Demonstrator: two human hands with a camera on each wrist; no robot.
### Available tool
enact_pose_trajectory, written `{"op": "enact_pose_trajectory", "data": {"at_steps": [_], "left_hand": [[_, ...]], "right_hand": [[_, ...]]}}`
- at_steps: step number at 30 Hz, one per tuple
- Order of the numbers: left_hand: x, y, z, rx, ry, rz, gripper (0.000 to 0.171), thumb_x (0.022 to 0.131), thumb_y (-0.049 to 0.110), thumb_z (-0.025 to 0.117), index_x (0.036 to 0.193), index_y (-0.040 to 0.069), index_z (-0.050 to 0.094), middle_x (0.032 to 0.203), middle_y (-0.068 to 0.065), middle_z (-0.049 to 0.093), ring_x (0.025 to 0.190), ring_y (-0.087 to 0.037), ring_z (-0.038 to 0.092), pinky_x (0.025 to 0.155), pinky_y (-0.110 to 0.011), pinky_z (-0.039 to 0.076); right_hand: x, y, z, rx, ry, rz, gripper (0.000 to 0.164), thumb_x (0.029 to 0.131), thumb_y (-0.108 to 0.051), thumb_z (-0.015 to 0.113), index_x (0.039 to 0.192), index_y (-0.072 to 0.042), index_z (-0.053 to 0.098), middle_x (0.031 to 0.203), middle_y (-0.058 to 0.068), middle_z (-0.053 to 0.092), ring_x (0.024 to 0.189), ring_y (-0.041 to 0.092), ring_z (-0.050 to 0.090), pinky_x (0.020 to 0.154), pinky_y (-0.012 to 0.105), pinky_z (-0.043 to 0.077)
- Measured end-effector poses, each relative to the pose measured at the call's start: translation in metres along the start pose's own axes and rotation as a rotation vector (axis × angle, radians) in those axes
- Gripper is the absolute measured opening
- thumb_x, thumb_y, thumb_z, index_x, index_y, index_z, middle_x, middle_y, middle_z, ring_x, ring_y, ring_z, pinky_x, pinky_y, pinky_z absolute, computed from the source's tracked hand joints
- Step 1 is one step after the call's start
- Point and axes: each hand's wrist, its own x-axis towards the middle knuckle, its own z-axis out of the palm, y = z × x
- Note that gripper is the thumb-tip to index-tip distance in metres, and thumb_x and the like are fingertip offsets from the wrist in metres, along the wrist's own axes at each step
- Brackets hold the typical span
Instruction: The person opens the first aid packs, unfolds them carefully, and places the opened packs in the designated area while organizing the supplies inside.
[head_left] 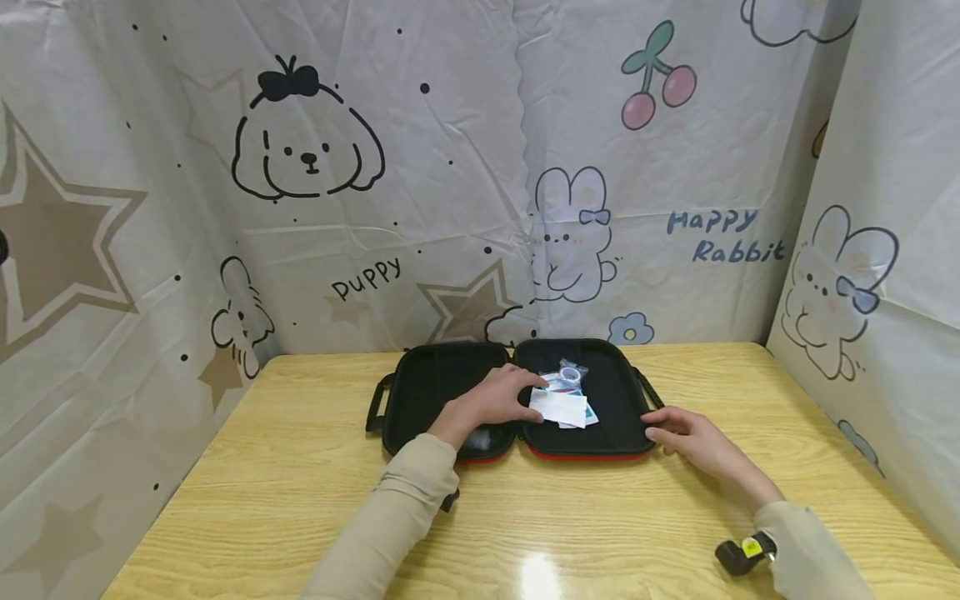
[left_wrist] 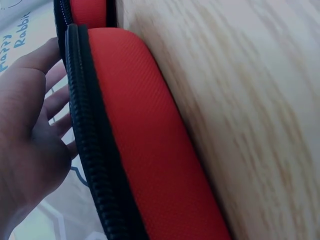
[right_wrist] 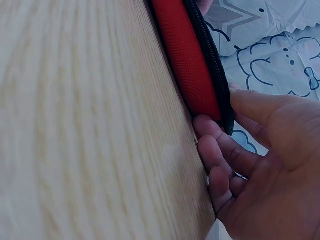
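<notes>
Left wrist: case [left_wrist: 142, 120] partly beyond frame.

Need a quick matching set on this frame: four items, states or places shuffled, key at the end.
1. Zippered case
2. White roll
3. Left hand
4. Right hand

A. Gripping a case corner
B. Red outside, black inside
C. At the edge of a white packet
D. In clear wrapping

Pairs: 1-B, 2-D, 3-C, 4-A
</notes>
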Motion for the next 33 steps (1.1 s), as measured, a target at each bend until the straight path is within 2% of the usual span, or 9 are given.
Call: {"op": "enact_pose_trajectory", "data": {"at_steps": [7, 12, 21, 26, 33], "left_hand": [[0.003, 0.002, 0.003, 0.037, 0.007, 0.003, 0.044, 0.081, 0.042, 0.071, 0.121, 0.027, 0.062, 0.112, 0.012, 0.063, 0.11, -0.013, 0.047, 0.099, -0.038, 0.031], [0.002, 0.004, 0.003, 0.053, 0.045, 0.008, 0.032, 0.082, 0.04, 0.07, 0.112, 0.03, 0.067, 0.108, 0.015, 0.064, 0.103, -0.009, 0.051, 0.096, -0.038, 0.033], [-0.002, 0.001, -0.003, -0.006, 0.121, 0.003, 0.028, 0.083, 0.037, 0.07, 0.109, 0.027, 0.067, 0.106, 0.013, 0.066, 0.097, -0.004, 0.057, 0.093, -0.033, 0.04], [-0.009, -0.001, -0.008, -0.071, 0.172, 0.003, 0.026, 0.085, 0.034, 0.068, 0.11, 0.025, 0.066, 0.105, 0.011, 0.064, 0.089, -0.004, 0.054, 0.083, -0.027, 0.045], [-0.024, -0.01, -0.015, -0.141, 0.218, -0.016, 0.029, 0.086, 0.031, 0.065, 0.113, 0.021, 0.065, 0.097, 0.009, 0.062, 0.08, -0.011, 0.055, 0.07, -0.024, 0.043]], "right_hand": [[0.0, -0.001, 0.001, 0.003, -0.001, 0.003, 0.041, 0.092, -0.033, 0.059, 0.124, -0.007, 0.056, 0.098, 0.011, 0.063, 0.081, 0.021, 0.057, 0.066, 0.029, 0.043], [0.0, -0.001, 0.001, 0.003, -0.001, 0.012, 0.041, 0.092, -0.034, 0.059, 0.124, -0.008, 0.056, 0.098, 0.01, 0.063, 0.081, 0.021, 0.056, 0.066, 0.029, 0.043], [0.0, -0.002, 0.0, 0.005, 0.004, 0.009, 0.04, 0.092, -0.033, 0.058, 0.124, -0.008, 0.056, 0.098, 0.011, 0.063, 0.081, 0.021, 0.056, 0.066, 0.029, 0.043], [-0.001, -0.001, 0.0, 0.006, 0.004, 0.002, 0.04, 0.092, -0.032, 0.058, 0.123, -0.008, 0.056, 0.098, 0.011, 0.064, 0.081, 0.021, 0.057, 0.066, 0.029, 0.043], [0.0, -0.001, 0.0, 0.001, 0.003, -0.004, 0.04, 0.092, -0.032, 0.059, 0.124, -0.006, 0.056, 0.098, 0.012, 0.064, 0.08, 0.021, 0.057, 0.067, 0.029, 0.044]]}}
